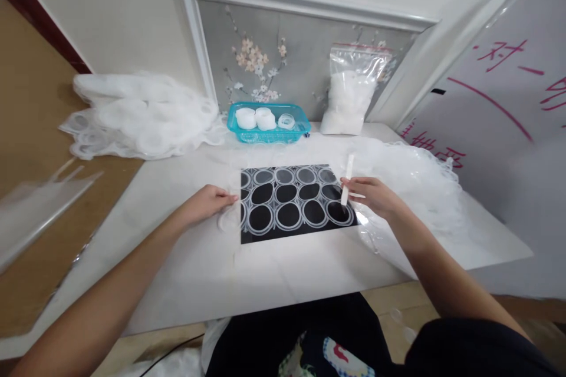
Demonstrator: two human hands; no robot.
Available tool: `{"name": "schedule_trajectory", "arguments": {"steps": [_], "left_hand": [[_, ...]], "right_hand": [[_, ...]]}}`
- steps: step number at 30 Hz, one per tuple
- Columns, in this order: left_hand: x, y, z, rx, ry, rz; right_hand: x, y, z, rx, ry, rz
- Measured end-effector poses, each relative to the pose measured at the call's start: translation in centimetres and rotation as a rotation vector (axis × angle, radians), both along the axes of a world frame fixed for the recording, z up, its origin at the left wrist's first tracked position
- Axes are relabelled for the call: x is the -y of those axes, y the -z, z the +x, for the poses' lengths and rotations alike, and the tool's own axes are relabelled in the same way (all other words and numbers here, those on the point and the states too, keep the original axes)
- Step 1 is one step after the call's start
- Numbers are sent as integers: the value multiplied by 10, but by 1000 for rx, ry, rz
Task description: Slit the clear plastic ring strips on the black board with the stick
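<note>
Your right hand [374,194] is closed around a white stick [347,181], which you hold over the right end of the black sheet [254,237]. This sheet lies in the middle of the white table [274,277], and the pale rings [299,193] are spread upon it in rows. Your left hand [207,203] has thumb and finger almost together at the left edge of the sheet (whether they pinch something, I cannot tell). On the far side stands a blue tray [269,137] with white round pieces inside, and to its right a clear bag [347,100] with white contents.
</note>
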State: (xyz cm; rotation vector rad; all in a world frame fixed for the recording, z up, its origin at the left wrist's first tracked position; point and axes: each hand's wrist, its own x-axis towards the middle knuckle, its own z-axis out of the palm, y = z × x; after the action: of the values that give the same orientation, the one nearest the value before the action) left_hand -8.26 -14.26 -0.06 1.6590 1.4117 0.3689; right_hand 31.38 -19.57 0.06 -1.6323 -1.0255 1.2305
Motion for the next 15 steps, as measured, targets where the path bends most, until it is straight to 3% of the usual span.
{"name": "schedule_trajectory", "arguments": {"steps": [6,10,15], "left_hand": [[2,-8,5,81,-22,-75],[4,-7,7,130,18,-112],[6,-5,10,188,51,-129]], "right_hand": [[1,2,-5,-96,-5,-34],[0,19,3,29,-92,14],[-5,45,29,82,81,118]]}}
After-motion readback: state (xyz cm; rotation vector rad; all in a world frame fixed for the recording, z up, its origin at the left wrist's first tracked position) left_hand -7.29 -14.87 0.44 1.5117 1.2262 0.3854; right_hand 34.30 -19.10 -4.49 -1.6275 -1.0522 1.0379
